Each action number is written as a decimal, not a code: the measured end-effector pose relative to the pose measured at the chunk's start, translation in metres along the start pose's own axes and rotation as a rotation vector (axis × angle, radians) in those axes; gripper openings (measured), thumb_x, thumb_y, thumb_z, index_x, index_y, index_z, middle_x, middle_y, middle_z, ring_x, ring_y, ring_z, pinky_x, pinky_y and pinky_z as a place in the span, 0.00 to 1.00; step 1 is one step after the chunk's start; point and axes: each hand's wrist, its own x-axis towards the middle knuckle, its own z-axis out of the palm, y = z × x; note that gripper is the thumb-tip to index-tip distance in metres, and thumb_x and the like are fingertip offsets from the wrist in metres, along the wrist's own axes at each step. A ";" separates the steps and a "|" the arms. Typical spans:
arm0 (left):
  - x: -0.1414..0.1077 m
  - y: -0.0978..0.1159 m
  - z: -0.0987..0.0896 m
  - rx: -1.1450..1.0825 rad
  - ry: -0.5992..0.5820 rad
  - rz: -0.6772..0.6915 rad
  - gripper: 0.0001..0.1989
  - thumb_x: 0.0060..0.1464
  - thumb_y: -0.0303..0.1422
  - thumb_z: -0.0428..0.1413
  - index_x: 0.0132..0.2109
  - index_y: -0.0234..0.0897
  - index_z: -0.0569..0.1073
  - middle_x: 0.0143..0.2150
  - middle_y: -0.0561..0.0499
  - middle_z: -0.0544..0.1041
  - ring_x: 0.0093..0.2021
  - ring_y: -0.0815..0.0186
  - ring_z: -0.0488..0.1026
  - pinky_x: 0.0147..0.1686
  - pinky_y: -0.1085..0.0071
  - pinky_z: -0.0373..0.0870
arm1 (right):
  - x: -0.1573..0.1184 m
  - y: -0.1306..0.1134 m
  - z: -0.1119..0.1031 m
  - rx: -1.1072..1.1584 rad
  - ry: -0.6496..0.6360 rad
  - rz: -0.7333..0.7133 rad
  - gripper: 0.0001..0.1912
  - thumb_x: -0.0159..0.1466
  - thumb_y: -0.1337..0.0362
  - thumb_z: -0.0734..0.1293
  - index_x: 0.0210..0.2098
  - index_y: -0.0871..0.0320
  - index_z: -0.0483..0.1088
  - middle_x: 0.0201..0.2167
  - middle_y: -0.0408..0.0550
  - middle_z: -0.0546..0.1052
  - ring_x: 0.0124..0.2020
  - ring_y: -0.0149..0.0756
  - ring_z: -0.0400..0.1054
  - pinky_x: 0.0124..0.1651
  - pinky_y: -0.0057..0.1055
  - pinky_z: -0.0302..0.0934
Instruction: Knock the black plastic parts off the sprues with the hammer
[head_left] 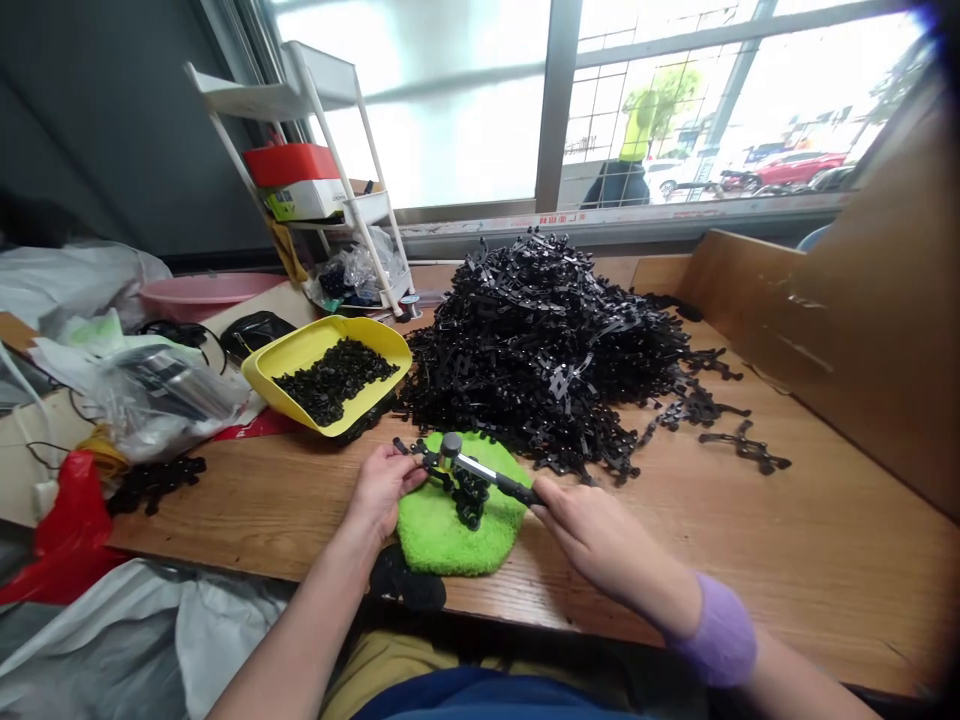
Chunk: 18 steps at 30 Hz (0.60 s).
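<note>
My right hand (581, 520) is wrapped round the black handle of a small hammer (480, 470), whose round head is over a green fuzzy cloth (457, 550). At the cloth's left edge my left hand (386, 485) pinches a black linked part (416, 455), close to the hammer head. A small cluster of black pieces (471, 500) lies on the cloth beneath the hammer shaft. Behind the cloth rises a large pile of black linked parts (540, 340).
A yellow tray (270, 385) of small black pieces stands at the left. Loose black parts (750, 445) lie at the right, before a wooden board (862, 330). Further left are a bagged flask (180, 380) and a red bag (67, 530); a white shelf (322, 110) stands behind.
</note>
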 end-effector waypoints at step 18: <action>0.000 -0.001 0.004 0.041 0.026 0.013 0.15 0.43 0.16 0.57 0.30 0.34 0.59 0.24 0.52 0.73 0.18 0.74 0.70 0.20 0.81 0.70 | 0.005 0.000 -0.005 -0.029 0.028 -0.023 0.13 0.69 0.60 0.49 0.34 0.59 0.59 0.26 0.47 0.69 0.25 0.32 0.60 0.28 0.28 0.46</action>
